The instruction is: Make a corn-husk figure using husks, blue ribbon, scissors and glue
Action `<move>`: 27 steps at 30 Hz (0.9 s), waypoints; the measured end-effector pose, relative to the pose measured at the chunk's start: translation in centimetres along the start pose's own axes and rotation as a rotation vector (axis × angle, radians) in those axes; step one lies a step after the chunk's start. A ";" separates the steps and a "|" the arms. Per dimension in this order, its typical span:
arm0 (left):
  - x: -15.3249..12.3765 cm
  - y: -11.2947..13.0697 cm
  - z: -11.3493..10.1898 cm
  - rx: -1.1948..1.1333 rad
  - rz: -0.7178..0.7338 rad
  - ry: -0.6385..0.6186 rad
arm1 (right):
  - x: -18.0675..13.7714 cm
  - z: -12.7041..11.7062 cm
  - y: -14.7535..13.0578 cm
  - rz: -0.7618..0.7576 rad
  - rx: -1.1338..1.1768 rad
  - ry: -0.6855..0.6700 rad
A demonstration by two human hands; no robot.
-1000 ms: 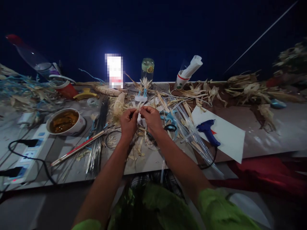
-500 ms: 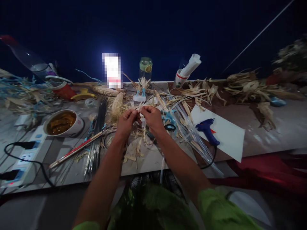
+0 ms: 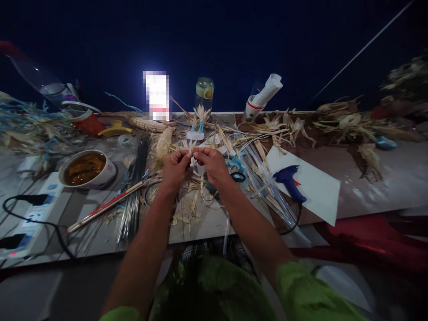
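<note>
My left hand (image 3: 174, 168) and my right hand (image 3: 212, 166) meet over the middle of the table, fingertips pinched together. Between them is a small pale piece of corn husk (image 3: 190, 147) with pointed strips fanning up above the fingers; its lower part is hidden. Both hands are closed on it. Just beyond them, a small husk figure with blue cord (image 3: 201, 121) stands on a white round base (image 3: 195, 135). A dried corn cob (image 3: 164, 145) with frayed fibres lies beside my left hand. Near my right hand are a blue ribbon bundle (image 3: 238, 162) and a black ring (image 3: 238, 177).
Left of my arms are a bowl of brown liquid (image 3: 109, 174), a power strip (image 3: 43, 223), a bundle of dark wires (image 3: 135, 196) and a red stick (image 3: 107, 206). To the right, a blue glue gun (image 3: 289, 182) rests on white board (image 3: 323, 196), near clear sticks (image 3: 272, 191).
The fingers of both hands have shifted around the husk piece, and its fanned strips now show more clearly above them. The view has moved slightly.
</note>
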State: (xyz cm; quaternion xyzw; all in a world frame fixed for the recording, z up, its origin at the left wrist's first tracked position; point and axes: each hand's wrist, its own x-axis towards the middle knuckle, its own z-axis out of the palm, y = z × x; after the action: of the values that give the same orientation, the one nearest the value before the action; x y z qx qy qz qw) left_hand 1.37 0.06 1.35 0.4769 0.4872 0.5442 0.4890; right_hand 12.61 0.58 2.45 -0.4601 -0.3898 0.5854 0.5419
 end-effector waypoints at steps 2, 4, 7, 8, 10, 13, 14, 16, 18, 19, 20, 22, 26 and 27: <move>0.1 -0.1 -0.1 0.071 0.064 0.050 | 0.0 -0.1 -0.2 0.010 -0.001 -0.015; 0.1 -0.1 -0.2 0.127 0.122 0.098 | 0.1 -0.2 -0.2 0.008 -0.011 -0.017; 0.1 -0.1 -0.4 0.169 0.176 0.158 | 0.3 -0.7 -0.3 -0.011 -0.026 0.005; 0.1 -0.1 -0.4 0.178 0.186 0.174 | 0.4 -0.8 -0.4 -0.019 -0.029 0.014; 0.1 -0.1 -0.5 0.188 0.196 0.203 | 0.4 -1.1 -0.8 -0.035 -0.035 0.024; 0.2 -0.2 -0.6 0.147 0.185 0.226 | 0.3 -1.5 -2.0 -0.046 -0.055 0.016; 0.4 -0.3 -0.7 0.118 0.169 0.228 | 0.2 -1.6 -2.5 -0.047 -0.068 0.012; 0.6 -0.4 -0.9 0.040 0.123 0.238 | 0.0 -1.9 -3.4 -0.059 -0.097 0.006; 0.9 -0.4 -1.2 -0.096 0.084 0.256 | -0.2 -2.3 -4.1 -0.078 -0.142 -0.008; 1.0 -0.3 -1.4 -0.183 0.071 0.267 | -0.4 -2.5 -4.2 -0.083 -0.176 -0.024; 1.1 -0.2 -1.5 -0.272 0.057 0.278 | -0.5 -2.7 -4.3 -0.079 -0.220 -0.046; 1.1 0.3 -1.9 -0.413 -0.001 0.228 | -0.6 -3.0 -4.2 -0.051 -0.327 -0.099; 0.8 1.1 -2.3 -0.542 -0.094 0.056 | -0.6 -3.4 -3.5 -0.035 -0.518 -0.161; 0.7 1.1 -2.3 -0.554 -0.106 0.031 | -0.7 -3.6 -3.5 -0.047 -0.552 -0.166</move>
State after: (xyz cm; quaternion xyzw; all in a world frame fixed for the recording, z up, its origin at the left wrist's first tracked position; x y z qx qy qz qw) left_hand -1.04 0.54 2.35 0.2904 0.3518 0.6375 0.6209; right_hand 16.97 0.15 4.86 -0.5315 -0.5878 0.4803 0.3760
